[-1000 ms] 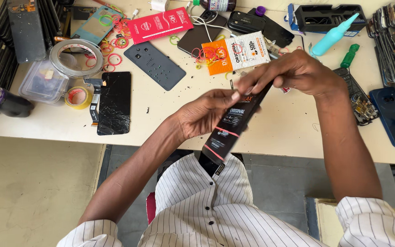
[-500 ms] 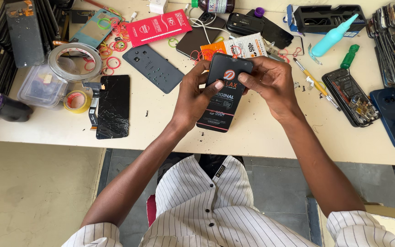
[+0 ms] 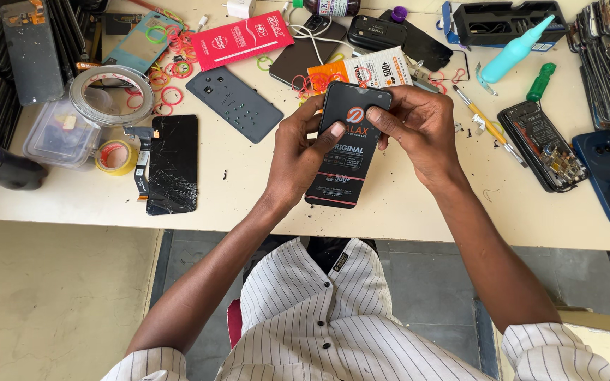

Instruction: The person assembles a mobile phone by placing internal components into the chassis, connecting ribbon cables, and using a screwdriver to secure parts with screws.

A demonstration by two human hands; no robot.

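Between both hands' fingers (image 3: 335,131): black phone screen (image 3: 347,152).

One head-worn view — looking steeply down, close over the worktable (image 3: 418,204) edge.

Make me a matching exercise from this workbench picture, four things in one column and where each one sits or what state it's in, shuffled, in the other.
Things:
1. black phone screen panel
2. cracked screen
3. turquoise squeeze bottle
4. yellow tape roll

Places or states:
A. lying on the table left of the hands, glass shattered
B. held above the table by the left hand and right hand
C. beside the clear plastic container at the left
D. lying far right, near the green-handled screwdriver

Pairs: 1-B, 2-A, 3-D, 4-C
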